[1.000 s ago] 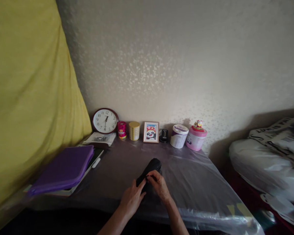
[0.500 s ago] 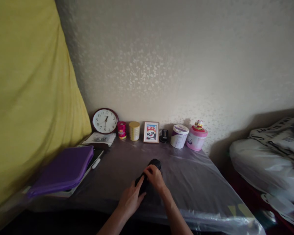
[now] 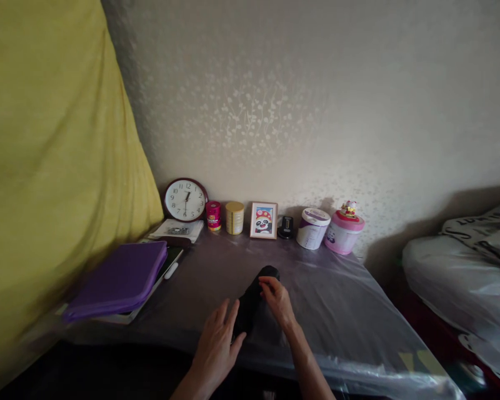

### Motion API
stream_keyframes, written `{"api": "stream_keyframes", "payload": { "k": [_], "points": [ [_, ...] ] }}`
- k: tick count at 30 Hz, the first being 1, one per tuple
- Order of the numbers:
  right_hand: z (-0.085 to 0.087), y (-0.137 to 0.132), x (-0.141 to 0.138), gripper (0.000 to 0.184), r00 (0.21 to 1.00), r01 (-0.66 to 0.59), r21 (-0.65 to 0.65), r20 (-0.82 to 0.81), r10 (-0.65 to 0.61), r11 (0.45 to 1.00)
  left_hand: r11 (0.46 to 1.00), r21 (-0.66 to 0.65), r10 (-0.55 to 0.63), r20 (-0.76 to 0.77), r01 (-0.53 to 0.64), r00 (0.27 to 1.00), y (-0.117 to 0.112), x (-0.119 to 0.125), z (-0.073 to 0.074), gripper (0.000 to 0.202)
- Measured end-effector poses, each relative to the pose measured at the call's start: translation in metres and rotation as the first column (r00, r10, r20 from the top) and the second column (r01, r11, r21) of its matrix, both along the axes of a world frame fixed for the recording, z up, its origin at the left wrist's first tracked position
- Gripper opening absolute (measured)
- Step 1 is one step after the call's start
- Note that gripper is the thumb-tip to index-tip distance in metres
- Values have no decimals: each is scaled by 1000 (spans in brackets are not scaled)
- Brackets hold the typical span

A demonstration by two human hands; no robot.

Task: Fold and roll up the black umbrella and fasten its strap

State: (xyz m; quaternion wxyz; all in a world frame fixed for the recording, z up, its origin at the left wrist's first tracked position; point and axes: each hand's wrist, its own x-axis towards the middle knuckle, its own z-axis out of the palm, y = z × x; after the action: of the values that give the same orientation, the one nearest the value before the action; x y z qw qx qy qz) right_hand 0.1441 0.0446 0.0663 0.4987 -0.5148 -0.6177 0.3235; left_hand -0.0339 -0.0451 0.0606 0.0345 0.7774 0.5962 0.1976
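A long black bundle that looks like a folded umbrella (image 3: 250, 303) lies slanted on the plastic-covered table (image 3: 325, 311), its wider end pointing away from me. My left hand (image 3: 217, 341) is at its near left side, fingers stretched out and thumb apart, lying against or just over the fabric. Over the far part, my right hand (image 3: 278, 300) has thumb and fingertips pinched together at the bundle's right edge. Whatever sits between those fingertips is too small to make out.
At the left lie a purple folder (image 3: 120, 280) and a white pen-like item (image 3: 171, 270). Along the wall stand a clock (image 3: 185, 200), a pink can (image 3: 213, 216), a yellow can (image 3: 234, 218), a framed panda picture (image 3: 264, 220), a small black device (image 3: 285, 228) and two tubs (image 3: 313, 229).
My left hand has opened out and shifted slightly left of the bundle. The right hand has moved right, from pressing on top to a pinch at its edge. The view has swung slightly left.
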Motion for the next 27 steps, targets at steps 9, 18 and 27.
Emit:
{"api": "stream_keyframes", "payload": {
  "k": [9,18,27],
  "points": [
    [-2,2,-22,28,926,-112,99,370,68,989,997,47,-60,40,58,997,-2,14,-28,74],
    [1,6,-22,15,924,-160,96,365,114,983,999,27,-15,-38,16,999,-3,16,-25,78],
    [-2,6,-24,14,950,-140,74,291,113,987,1000,-21,14,-121,-17,993,-1,17,-24,84]
  ]
}}
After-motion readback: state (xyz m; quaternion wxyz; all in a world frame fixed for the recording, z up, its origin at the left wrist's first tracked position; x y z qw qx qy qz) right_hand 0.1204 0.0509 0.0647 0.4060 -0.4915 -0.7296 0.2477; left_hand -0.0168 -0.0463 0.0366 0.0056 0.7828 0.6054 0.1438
